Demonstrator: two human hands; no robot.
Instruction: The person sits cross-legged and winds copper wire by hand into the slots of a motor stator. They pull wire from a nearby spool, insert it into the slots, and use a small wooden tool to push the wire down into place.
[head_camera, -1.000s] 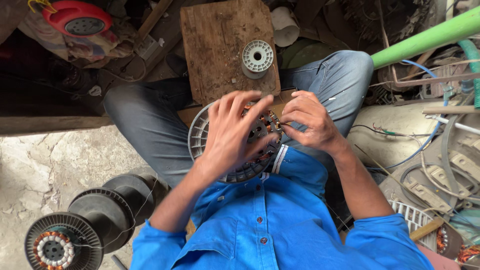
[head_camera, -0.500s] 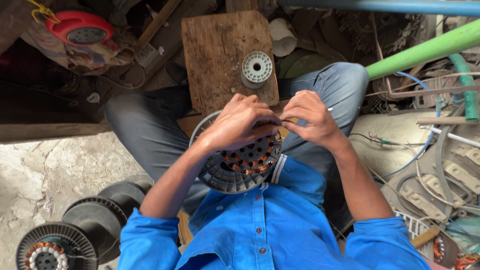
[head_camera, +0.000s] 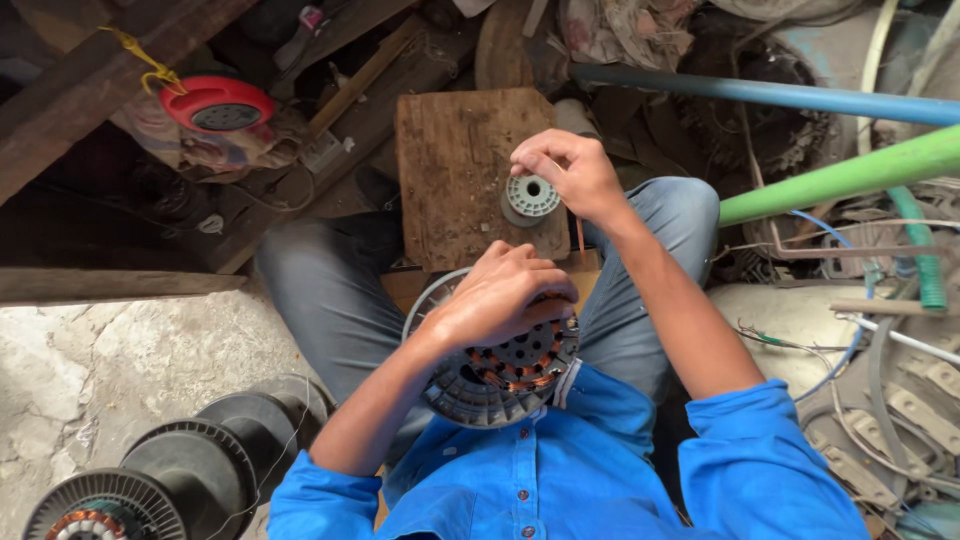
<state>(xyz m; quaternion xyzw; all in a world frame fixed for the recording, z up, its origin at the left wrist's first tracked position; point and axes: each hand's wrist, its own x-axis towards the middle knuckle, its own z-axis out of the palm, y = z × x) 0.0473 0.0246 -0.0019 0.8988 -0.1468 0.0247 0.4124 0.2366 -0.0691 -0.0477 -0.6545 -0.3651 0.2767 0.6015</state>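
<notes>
A round grey fan motor stator (head_camera: 497, 372) with orange copper windings rests on my lap, tilted toward me. My left hand (head_camera: 503, 293) lies over its upper rim and grips it. My right hand (head_camera: 567, 173) is stretched forward to a small grey spool (head_camera: 531, 196) that sits on a worn wooden board (head_camera: 452, 170) between my knees; its fingers curl around the spool's top edge. A thin strand hangs just below that hand. I sit in a blue shirt and grey jeans.
Two black motor housings (head_camera: 200, 470) lie at the lower left, one showing windings. A red round reel (head_camera: 217, 104) sits at the upper left among wooden beams. A green pipe (head_camera: 850, 175), a blue pipe (head_camera: 780, 96) and tangled wires crowd the right.
My right hand has left the stator and reached forward to the spool on the board. My left hand has closed over the stator's rim. The view has shifted forward.
</notes>
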